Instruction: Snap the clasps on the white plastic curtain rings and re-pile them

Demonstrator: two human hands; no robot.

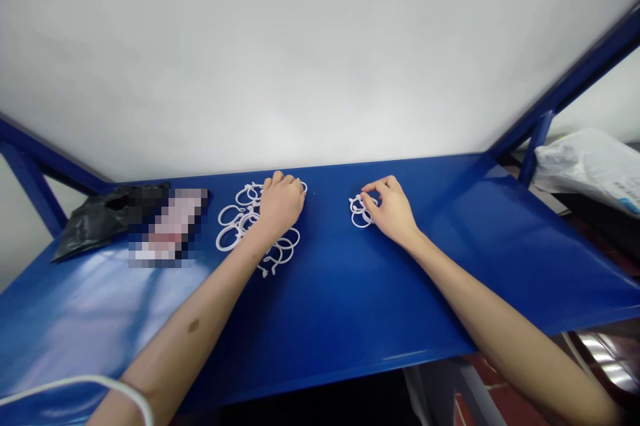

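Open white plastic rings with small knobbed ends lie in a loose, overlapping pile (230,239) on the blue table. Over the far right of that pile is my left hand (283,203), back upward, fingers curled down. A white ring (304,187) shows at its fingertips; the rest of that grip is hidden. To the right, apart from the pile, sits a smaller cluster of the same rings (361,218). My right hand (390,209) is at this cluster, thumb and index finger pinched on a ring at its right side.
The blue table (340,319) meets a pale wall (320,66). At left lie a black plastic bag (100,223) and a pixelated object (167,226). A white cable (75,379) crosses by my left forearm. A clear plastic bag (590,166) is beyond the blue frame at right.
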